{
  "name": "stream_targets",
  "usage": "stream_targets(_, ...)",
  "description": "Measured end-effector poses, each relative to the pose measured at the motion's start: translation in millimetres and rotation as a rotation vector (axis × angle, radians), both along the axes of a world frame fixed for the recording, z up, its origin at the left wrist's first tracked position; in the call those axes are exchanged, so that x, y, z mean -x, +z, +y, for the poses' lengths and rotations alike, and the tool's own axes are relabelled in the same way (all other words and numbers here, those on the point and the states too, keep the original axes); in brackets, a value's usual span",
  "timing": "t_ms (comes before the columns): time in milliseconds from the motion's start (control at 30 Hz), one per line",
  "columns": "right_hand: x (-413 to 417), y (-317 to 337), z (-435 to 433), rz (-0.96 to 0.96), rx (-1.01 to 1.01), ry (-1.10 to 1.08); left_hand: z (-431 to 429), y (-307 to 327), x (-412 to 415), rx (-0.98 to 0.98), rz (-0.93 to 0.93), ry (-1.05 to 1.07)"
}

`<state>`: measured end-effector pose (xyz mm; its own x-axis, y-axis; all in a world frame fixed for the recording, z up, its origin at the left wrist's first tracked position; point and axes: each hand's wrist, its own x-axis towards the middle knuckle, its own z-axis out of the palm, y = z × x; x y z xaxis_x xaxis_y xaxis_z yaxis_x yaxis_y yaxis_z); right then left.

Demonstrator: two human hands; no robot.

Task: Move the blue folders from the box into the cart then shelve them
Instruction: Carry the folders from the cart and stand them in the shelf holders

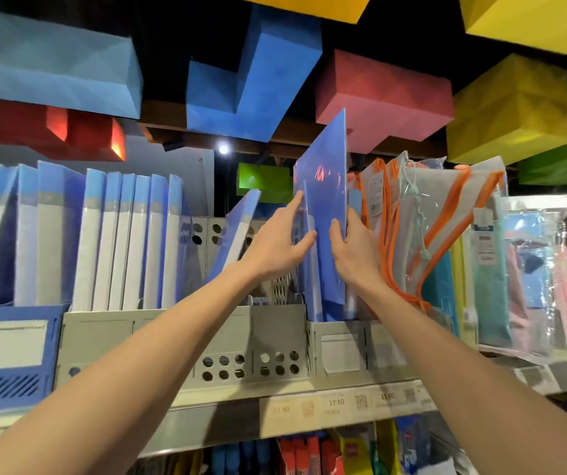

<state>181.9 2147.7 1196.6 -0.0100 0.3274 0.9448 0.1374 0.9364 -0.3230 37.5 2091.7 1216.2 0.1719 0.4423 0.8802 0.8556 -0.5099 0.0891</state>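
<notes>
At the shelf front edge, right hand is pinching a blue folder, lowering it into the grey file holder. Left hand, fingers spread, is bracing it flat. Risk: folder snagging the orange-zip pouches just beside, dragging them out.

A thin, translucent blue folder stands nearly upright with its top corner tipped to the right, its lower end down inside a grey file holder on the shelf. A second blue folder stands just in front of it in the same holder, its pale spine edge facing out. Further left, a row of blue-and-white folders stands upright in grey holders, and one more leans to the right in the gap between.
</notes>
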Motion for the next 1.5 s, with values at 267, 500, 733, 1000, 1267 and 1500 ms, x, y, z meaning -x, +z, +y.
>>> stream_targets(267,19.2,-23.6,8.9,-0.116,0.030,0.016,11.8,-7.1,12.5,0.003,-0.003,-0.058)
stream_targets(500,17.5,-26.6,10.8,-0.106,0.032,0.031,19.9,-9.3,9.1,-0.002,-0.036,-0.124)
stream_targets(733,-11.8,0.7,-0.3,-0.389,0.218,-0.108,19.9,-7.1,13.0,0.020,-0.060,-0.173)
stream_targets(1000,-19.8,17.2,3.7,-0.354,0.360,-0.131,21.7,-4.9,12.1,0.066,-0.123,-0.209)
stream_targets(1267,-7.3,1.7,2.0,-0.259,0.216,-0.234,22.6,-6.4,7.8,0.076,-0.123,-0.210)
stream_targets(1500,-0.6,1.6,-2.8,-0.193,0.188,-0.320,22.8,-8.4,10.1,0.073,-0.148,-0.206)
